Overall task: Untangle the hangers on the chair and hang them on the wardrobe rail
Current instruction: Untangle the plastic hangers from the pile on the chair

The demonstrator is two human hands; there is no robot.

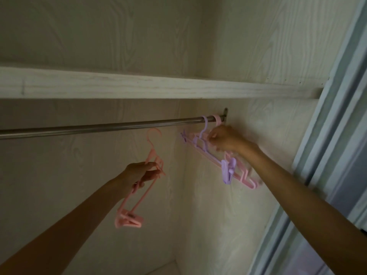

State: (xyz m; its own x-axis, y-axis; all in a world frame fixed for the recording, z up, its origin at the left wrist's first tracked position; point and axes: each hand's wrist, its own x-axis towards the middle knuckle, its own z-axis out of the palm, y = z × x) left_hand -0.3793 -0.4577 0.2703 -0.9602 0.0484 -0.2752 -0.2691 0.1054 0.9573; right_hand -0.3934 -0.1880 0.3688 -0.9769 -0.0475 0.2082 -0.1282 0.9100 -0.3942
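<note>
A steel wardrobe rail runs across the view under a shelf. At its right end hang a purple clip hanger and a pink hanger, hooks over the rail. My right hand pinches these hangers just below their hooks. My left hand grips another pink clip hanger by its bar. That hanger's hook points up just below the rail, not touching it. The chair is out of view.
A pale wooden shelf sits just above the rail. The wardrobe's side wall is right behind the hung hangers. A light-blue sliding door frame borders the right. The rail's left stretch is bare.
</note>
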